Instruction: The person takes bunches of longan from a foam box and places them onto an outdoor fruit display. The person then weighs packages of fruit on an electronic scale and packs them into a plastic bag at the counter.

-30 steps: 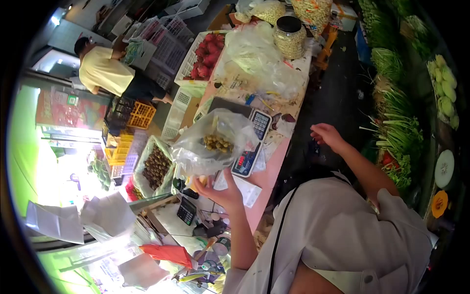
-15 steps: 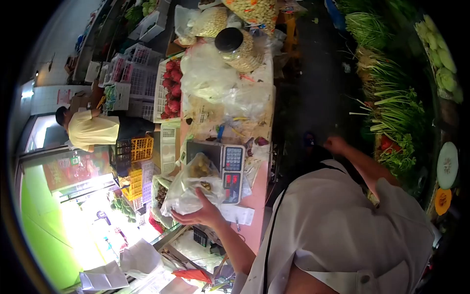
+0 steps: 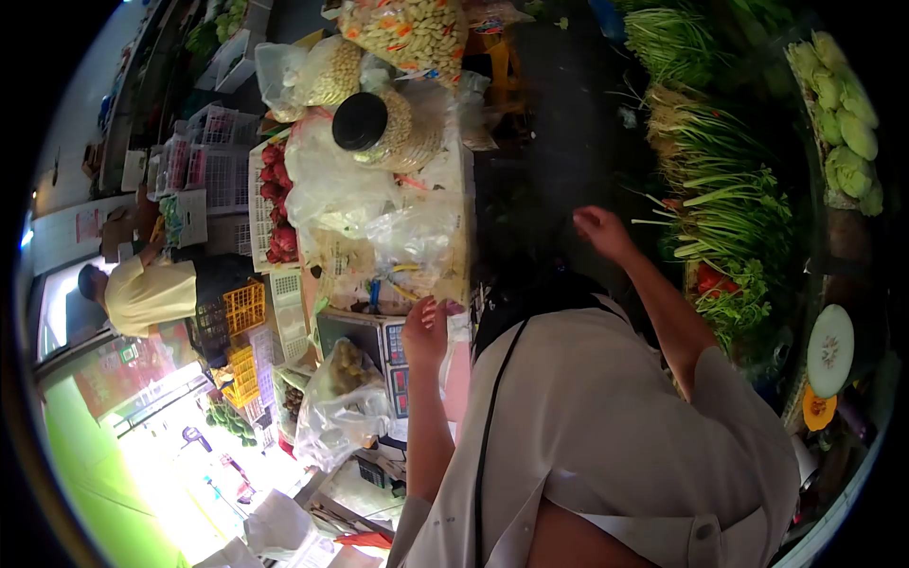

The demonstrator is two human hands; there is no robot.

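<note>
The plastic bag [image 3: 343, 402] lies on the scale [image 3: 396, 352], near the left fingers [image 3: 428, 312] (loosely curled, slightly parted).

No word or number can be read with certainty. The scale [image 3: 396, 358], near the worktop's [image 3: 457, 222] long edge away from the dark aisle, shows red lit figures and marked keys, too small and blurred to make out. The calculator [image 3: 369, 471] has keys whose marks are illegible. A reddish poster [image 3: 156, 367] bears a green-edged square [image 3: 129, 352]; the writing on a pinkish wall notice [image 3: 88, 224] is unreadable.
</note>
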